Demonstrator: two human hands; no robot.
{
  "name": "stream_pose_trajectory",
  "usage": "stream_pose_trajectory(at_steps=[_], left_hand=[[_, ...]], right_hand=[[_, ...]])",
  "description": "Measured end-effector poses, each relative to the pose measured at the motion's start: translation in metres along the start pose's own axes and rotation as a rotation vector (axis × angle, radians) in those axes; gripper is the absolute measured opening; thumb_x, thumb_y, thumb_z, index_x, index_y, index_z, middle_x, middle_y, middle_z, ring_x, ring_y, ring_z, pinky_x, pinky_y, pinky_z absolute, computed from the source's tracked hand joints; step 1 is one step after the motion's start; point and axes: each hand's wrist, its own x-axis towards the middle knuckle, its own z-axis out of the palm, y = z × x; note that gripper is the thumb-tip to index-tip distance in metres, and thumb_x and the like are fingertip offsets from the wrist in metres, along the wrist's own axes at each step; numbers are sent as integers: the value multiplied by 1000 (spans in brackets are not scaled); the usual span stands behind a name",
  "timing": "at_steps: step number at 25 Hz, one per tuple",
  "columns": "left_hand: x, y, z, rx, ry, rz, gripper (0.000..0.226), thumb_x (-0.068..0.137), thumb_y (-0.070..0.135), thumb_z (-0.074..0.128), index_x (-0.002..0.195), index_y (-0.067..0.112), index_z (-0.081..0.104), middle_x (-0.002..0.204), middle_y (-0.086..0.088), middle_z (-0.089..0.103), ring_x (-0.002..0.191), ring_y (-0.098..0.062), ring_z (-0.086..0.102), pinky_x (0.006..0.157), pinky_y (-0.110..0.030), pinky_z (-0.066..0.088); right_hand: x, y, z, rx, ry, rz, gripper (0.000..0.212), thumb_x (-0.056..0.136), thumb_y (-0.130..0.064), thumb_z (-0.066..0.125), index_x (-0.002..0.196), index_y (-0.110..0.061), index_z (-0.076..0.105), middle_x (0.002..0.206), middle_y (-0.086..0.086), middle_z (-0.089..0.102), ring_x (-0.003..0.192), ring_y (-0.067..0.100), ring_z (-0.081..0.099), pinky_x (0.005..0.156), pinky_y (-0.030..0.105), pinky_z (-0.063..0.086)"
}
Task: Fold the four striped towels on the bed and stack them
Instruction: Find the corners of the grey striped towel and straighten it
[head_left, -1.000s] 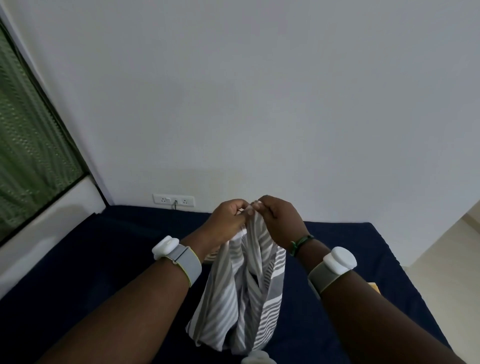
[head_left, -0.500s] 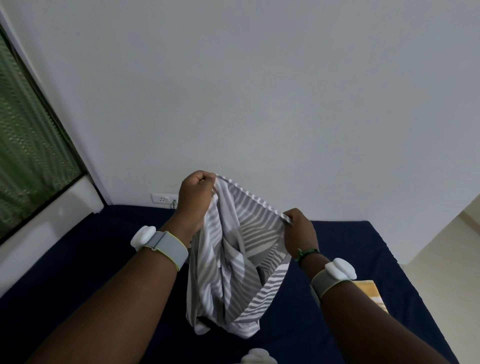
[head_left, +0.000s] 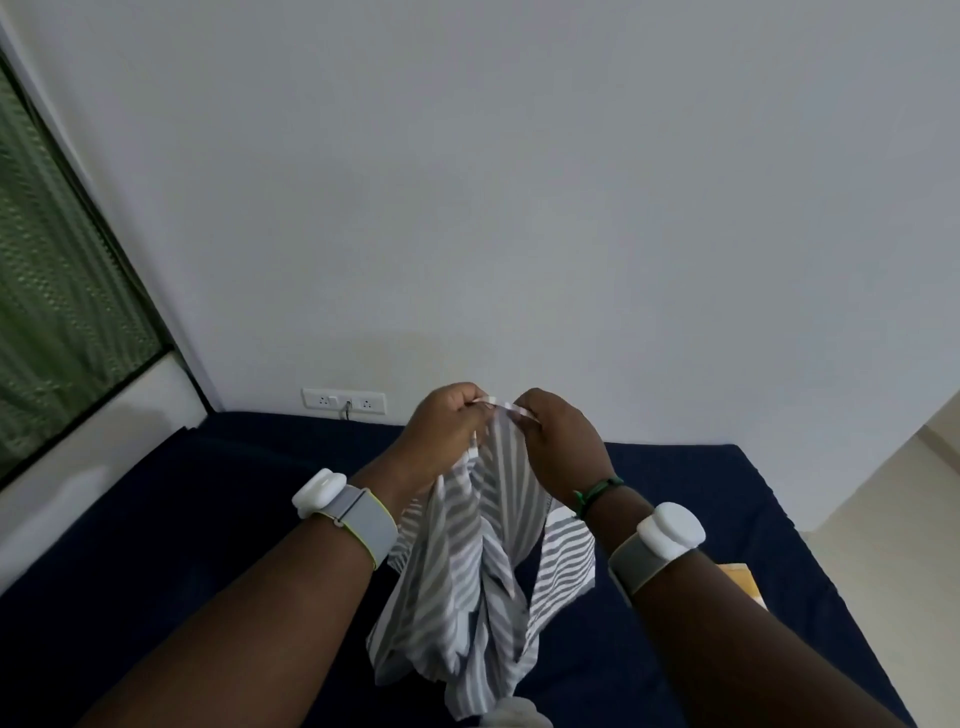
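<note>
Striped towel (head_left: 483, 561), grey and white, hangs in the head view from both hands, held up above the bed (head_left: 208, 519) at the frame's centre. The left hand (head_left: 447, 431) pinches the towel's top edge at about 10 o'clock from the cloth's middle, its grip closed tight on the hem. The right hand (head_left: 563, 447) pinches the same edge just beside it, at about 1 o'clock, its grip likewise closed on the fabric. The two hands are near one another, with a short stretch of white hem between them. Below them the cloth falls in loose, bunched folds toward 6 o'clock. Each wrist carries a grey band with a white puck; the right wrist also wears a green bracelet (head_left: 597, 491). On the wall at 11 o'clock from the hands sits a white socket strip (head_left: 344, 401). A green window screen (head_left: 57, 291) fills the far left, at 9 o'clock.
</note>
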Motion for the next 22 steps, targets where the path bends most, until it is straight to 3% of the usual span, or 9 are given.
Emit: stream_pose_trajectory(at_steps=[3, 7, 9, 12, 14, 16, 19, 22], left_hand=[[0, 9, -12, -112, 119, 15, 26, 99, 14, 57, 74, 9, 61, 60, -2, 54, 57, -17, 48, 61, -28, 39], [15, 4, -27, -212, 264, -70, 15, 97, 16, 59, 91, 5, 68, 63, -3, 57, 60, -18, 52, 66, -31, 43], [14, 1, -27, -134, 228, -84, 18, 97, 16, 61, 111, 20, 71, 68, 0, 64, 58, -12, 58, 66, -29, 48], [4, -4, -3, -76, -18, -24, 39, 99, 13, 62, 133, 31, 64, 77, -2, 67, 59, -7, 59, 62, -21, 50], [0, -10, 13, 25, -123, -4, 24, 100, 16, 60, 120, 25, 71, 88, -4, 71, 71, -10, 64, 72, -27, 53], [-1, -13, 15, 60, -120, -19, 19, 102, 19, 55, 92, 13, 70, 78, -8, 68, 69, -16, 60, 71, -37, 49], [2, -8, 2, -23, -23, -29, 24, 98, 11, 53, 76, 5, 60, 63, -5, 59, 61, -19, 51, 67, -34, 42], [7, -2, -12, -95, 174, -48, 24, 95, 11, 54, 73, 7, 60, 60, -2, 58, 58, -17, 50, 65, -29, 42]], right_hand=[[-13, 16, 1, -36, 5, 107, 7, 98, -21, 45, 94, -25, 50, 87, -5, 60, 75, 19, 57, 66, 37, 48], [-19, 39, 0, 52, -7, 346, 7, 100, -15, 45, 100, -20, 51, 86, 4, 65, 75, 27, 61, 68, 41, 52], [-17, 37, 0, 138, -33, 365, 14, 104, -23, 47, 93, -16, 52, 81, 3, 62, 75, 25, 58, 69, 38, 48], [-11, 13, 4, 181, -79, 231, 34, 105, -30, 50, 77, -12, 49, 73, 3, 52, 72, 22, 49, 71, 38, 42], [-6, -1, 4, 222, -82, 166, 29, 104, -27, 51, 80, -12, 54, 75, 1, 58, 73, 20, 54, 72, 37, 44], [-3, -5, 3, 181, -69, 149, 20, 103, -26, 51, 88, -14, 56, 78, 1, 63, 75, 22, 59, 69, 37, 48], [-12, 9, -1, -47, -92, 161, 9, 101, -17, 44, 99, -22, 51, 82, -1, 64, 73, 22, 60, 64, 39, 49], [-23, 32, -6, -110, -75, 361, 14, 98, -9, 39, 99, -20, 48, 87, -1, 60, 75, 22, 58, 65, 35, 45]])
